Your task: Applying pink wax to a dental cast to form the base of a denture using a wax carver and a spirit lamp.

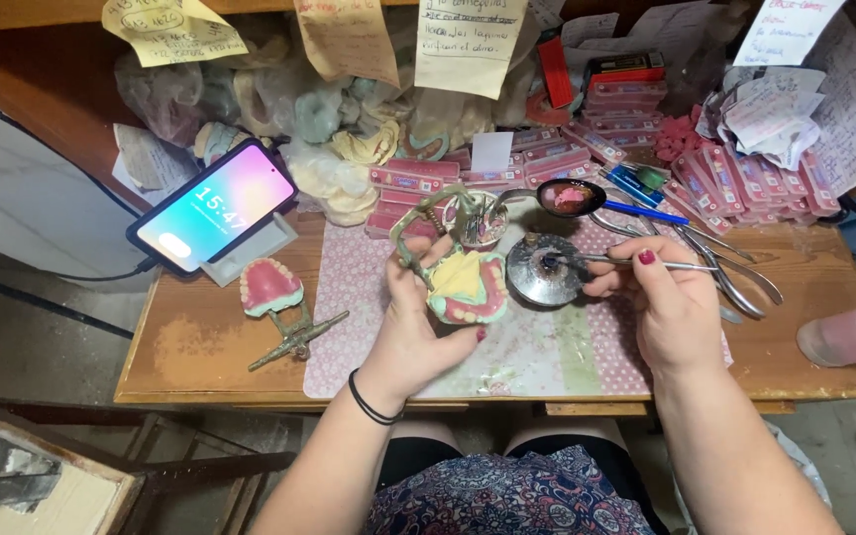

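My left hand (416, 327) grips a denture model (466, 287) with pink wax gums, teeth and a yellow cast, mounted on a green metal articulator (418, 223). It is held above a pink patterned mat (547, 357). My right hand (668, 302) holds a thin metal wax tool (606, 261), its tip over a small round metal burner (544, 269) just right of the model. A ladle-like spoon with pink wax (569, 197) lies behind the burner.
A second pink denture on an articulator (277, 302) lies at the left of the wooden desk (200, 347). A lit phone (213, 205) leans on a stand. Pliers and scissors (725, 267), stacked pink boxes (745, 178), plaster casts (339, 149) and paper notes crowd the back. A pink bottle (854, 334) lies at the right.
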